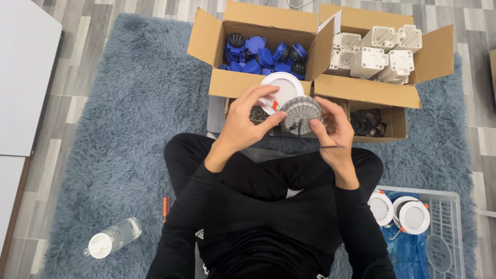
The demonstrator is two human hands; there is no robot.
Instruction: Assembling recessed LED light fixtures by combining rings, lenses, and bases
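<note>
Both my hands hold a round recessed lamp (pixel 298 112) in front of me, its ribbed grey metal back toward me and a dark wire hanging from it. My left hand (pixel 247 120) grips its left side, the fingers curled over the rim. My right hand (pixel 333 130) holds its right side. Just behind the lamp, a white round lamp face (pixel 283 84) shows with an orange clip at its edge. I sit cross-legged in black clothes on a shaggy blue-grey rug (pixel 129 129).
Cardboard boxes stand ahead: one with blue plastic parts (pixel 263 57), one with white plastic housings (pixel 377 54), smaller ones with screws (pixel 257 114) and black parts (pixel 368 123). A wire basket (pixel 444 199) at right holds finished white lamps. A water bottle (pixel 112 237) lies at left, an orange tool (pixel 166 207) beside my leg.
</note>
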